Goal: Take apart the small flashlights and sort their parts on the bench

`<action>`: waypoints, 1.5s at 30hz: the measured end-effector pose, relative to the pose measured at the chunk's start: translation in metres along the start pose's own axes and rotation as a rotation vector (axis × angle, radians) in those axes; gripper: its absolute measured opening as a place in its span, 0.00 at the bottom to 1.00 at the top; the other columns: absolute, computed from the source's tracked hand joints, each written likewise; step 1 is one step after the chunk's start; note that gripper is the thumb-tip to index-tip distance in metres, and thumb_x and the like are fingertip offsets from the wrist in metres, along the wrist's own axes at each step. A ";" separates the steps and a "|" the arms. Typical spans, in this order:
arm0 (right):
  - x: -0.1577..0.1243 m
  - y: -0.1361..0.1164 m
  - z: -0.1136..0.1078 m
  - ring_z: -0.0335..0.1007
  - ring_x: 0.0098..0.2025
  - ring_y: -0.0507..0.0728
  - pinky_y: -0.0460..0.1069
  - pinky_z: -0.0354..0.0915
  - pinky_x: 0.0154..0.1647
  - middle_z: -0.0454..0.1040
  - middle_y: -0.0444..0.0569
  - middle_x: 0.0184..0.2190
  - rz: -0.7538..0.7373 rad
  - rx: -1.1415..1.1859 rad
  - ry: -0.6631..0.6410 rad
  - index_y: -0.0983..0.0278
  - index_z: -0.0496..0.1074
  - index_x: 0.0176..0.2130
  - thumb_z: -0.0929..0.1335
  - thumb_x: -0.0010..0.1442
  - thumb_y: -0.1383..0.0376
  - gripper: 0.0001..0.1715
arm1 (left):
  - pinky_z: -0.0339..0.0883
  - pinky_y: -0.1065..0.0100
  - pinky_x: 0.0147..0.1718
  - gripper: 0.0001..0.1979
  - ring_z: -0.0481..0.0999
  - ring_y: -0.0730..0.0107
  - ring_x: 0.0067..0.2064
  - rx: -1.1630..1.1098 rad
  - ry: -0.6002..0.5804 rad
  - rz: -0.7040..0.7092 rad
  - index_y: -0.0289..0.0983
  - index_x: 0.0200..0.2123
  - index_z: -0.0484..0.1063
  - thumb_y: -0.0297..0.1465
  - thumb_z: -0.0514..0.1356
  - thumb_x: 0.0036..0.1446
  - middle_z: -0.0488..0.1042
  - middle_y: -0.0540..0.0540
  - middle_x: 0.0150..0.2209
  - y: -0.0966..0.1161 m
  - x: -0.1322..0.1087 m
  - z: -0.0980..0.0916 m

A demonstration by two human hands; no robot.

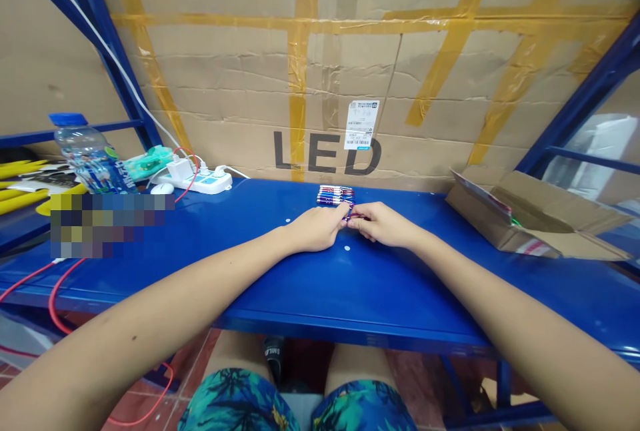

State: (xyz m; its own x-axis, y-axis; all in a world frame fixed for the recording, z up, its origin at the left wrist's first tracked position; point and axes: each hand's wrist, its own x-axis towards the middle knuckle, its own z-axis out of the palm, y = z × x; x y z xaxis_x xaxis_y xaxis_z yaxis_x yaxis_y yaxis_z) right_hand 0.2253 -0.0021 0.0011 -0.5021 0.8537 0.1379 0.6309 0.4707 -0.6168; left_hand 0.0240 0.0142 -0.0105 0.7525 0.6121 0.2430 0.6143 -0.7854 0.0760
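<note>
Several slim, shiny, pen-like sticks (330, 192) in red, blue and purple with silver parts lie side by side on the blue table (280, 284), just beyond my hands. My left hand (319, 227) is closed, thumb and fingers pinching a small purple pen-like stick (349, 215). Facing it from the right, my right hand (384, 224) has its fingertips closed at the same spot, touching the stick's near side. Fingers cover most of the held stick, so its exact kind and full shape are hidden.
An open cardboard box (505, 227) sits at the right. On the left are a water bottle (97, 157), a white power strip (210, 181), red cables (57, 297) and yellow items (20, 197). A large taped carton (240, 97) marked LED stands behind the table.
</note>
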 end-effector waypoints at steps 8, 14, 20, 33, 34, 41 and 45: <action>0.003 0.006 0.002 0.60 0.26 0.51 0.47 0.56 0.30 0.67 0.43 0.23 -0.170 -0.079 0.088 0.65 0.70 0.31 0.64 0.64 0.57 0.16 | 0.62 0.64 0.33 0.07 0.75 0.58 0.37 -0.210 0.015 -0.045 0.38 0.42 0.61 0.33 0.47 0.68 0.76 0.40 0.38 0.000 0.000 -0.005; 0.003 0.006 0.003 0.62 0.28 0.52 0.47 0.57 0.32 0.71 0.45 0.27 -0.252 -0.113 0.139 0.66 0.72 0.33 0.63 0.65 0.61 0.14 | 0.61 0.67 0.34 0.09 0.69 0.66 0.34 -0.535 0.052 -0.071 0.37 0.32 0.64 0.31 0.50 0.64 0.71 0.47 0.31 -0.003 0.004 -0.011; 0.001 0.000 0.004 0.66 0.29 0.52 0.46 0.59 0.32 0.74 0.46 0.26 -0.282 -0.140 0.133 0.65 0.74 0.32 0.64 0.65 0.62 0.14 | 0.55 0.72 0.24 0.11 0.60 0.77 0.22 -0.942 -0.133 -0.204 0.35 0.24 0.65 0.30 0.53 0.60 0.66 0.51 0.21 -0.008 0.007 -0.014; -0.003 -0.009 0.004 0.74 0.34 0.56 0.49 0.63 0.38 0.80 0.49 0.32 -0.306 -0.186 0.152 0.63 0.77 0.35 0.64 0.65 0.65 0.13 | 0.44 0.74 0.15 0.10 0.55 0.82 0.17 -1.293 -0.349 -0.354 0.33 0.29 0.71 0.29 0.53 0.60 0.67 0.48 0.23 -0.013 0.001 -0.026; -0.003 -0.008 0.003 0.74 0.35 0.56 0.49 0.63 0.38 0.80 0.49 0.33 -0.291 -0.176 0.143 0.63 0.77 0.35 0.64 0.65 0.64 0.13 | 0.44 0.73 0.16 0.10 0.54 0.82 0.17 -1.284 -0.338 -0.354 0.33 0.30 0.71 0.30 0.54 0.60 0.67 0.48 0.24 -0.013 0.001 -0.026; -0.004 -0.002 -0.008 0.68 0.31 0.54 0.49 0.59 0.35 0.78 0.48 0.31 -0.128 -0.228 0.131 0.64 0.77 0.34 0.65 0.64 0.61 0.13 | 0.65 0.66 0.36 0.08 0.73 0.67 0.35 -0.423 -0.053 -0.101 0.37 0.35 0.74 0.32 0.55 0.60 0.77 0.46 0.34 -0.020 0.000 -0.020; -0.003 -0.001 -0.010 0.65 0.29 0.53 0.48 0.57 0.33 0.76 0.47 0.28 -0.092 -0.209 0.113 0.65 0.76 0.33 0.65 0.63 0.60 0.14 | 0.65 0.63 0.41 0.10 0.74 0.60 0.43 -0.028 -0.052 0.101 0.38 0.40 0.76 0.28 0.54 0.61 0.76 0.43 0.42 -0.027 -0.001 -0.017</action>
State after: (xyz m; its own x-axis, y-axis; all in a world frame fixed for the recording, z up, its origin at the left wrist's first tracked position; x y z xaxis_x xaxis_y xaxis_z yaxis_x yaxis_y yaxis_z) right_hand 0.2324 -0.0031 0.0086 -0.5013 0.8189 0.2795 0.6999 0.5737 -0.4255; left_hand 0.0028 0.0334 0.0037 0.8219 0.5332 0.2002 0.5286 -0.8450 0.0804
